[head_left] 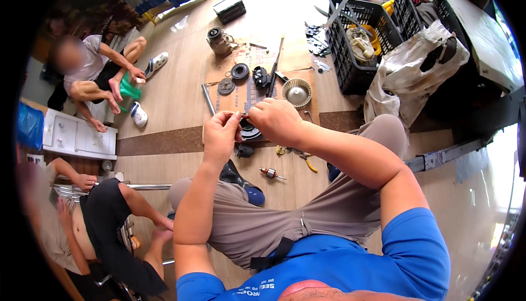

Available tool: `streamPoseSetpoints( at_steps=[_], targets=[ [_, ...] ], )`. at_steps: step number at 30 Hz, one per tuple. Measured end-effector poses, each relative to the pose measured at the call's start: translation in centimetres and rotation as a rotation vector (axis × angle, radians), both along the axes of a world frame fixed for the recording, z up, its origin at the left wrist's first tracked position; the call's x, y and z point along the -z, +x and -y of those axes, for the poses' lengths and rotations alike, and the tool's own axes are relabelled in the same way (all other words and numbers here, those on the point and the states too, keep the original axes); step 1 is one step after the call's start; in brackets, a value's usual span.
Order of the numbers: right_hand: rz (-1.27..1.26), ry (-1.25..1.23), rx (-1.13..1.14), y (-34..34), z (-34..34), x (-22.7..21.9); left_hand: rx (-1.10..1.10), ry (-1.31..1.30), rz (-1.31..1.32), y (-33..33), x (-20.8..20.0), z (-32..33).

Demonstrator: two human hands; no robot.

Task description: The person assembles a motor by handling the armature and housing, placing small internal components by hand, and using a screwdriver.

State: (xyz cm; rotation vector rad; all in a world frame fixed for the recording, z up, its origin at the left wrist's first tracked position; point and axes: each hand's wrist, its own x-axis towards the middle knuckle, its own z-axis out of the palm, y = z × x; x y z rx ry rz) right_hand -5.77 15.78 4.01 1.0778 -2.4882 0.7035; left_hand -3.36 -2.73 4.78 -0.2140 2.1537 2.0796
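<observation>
My left hand and my right hand meet in front of me above a cardboard sheet. Both are closed, with fingertips pinched round a small dark piece mostly hidden by the fingers. Just below them a round black and silver part shows in part. A black plastic piece lies nearer my feet, beside a motor armature with a copper-coloured section. Beyond the hands are a black ring-shaped pulley, a dark round disc, a black part and a blower wheel.
A metal compressor-like unit and a black box stand farther off. Yellow-handled pliers lie near my right knee. Black crates and a stained cloth are on the right. Two people sit at left, near a green stool.
</observation>
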Motion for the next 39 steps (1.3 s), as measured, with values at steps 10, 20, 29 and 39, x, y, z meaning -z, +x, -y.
streamPoseSetpoints(
  at_steps=[10,20,29,39],
  targets=[
    [1.574,-0.618,-0.508,-1.4,-0.9,0.7,0.189,-0.055,-0.113,0.2,-1.2,1.2],
    [0.196,0.111,0.022,0.6,1.1,1.7,0.057,0.049,0.19,-0.9,0.5,1.5],
    [1.58,-0.6,-0.428,-0.9,-1.2,0.4,0.366,0.094,0.012,-0.8,-0.6,2.6],
    [0.416,-0.034,-0.132,-0.4,0.3,1.4,0.217,0.104,0.213,-0.4,-0.9,2.9]
  ],
)
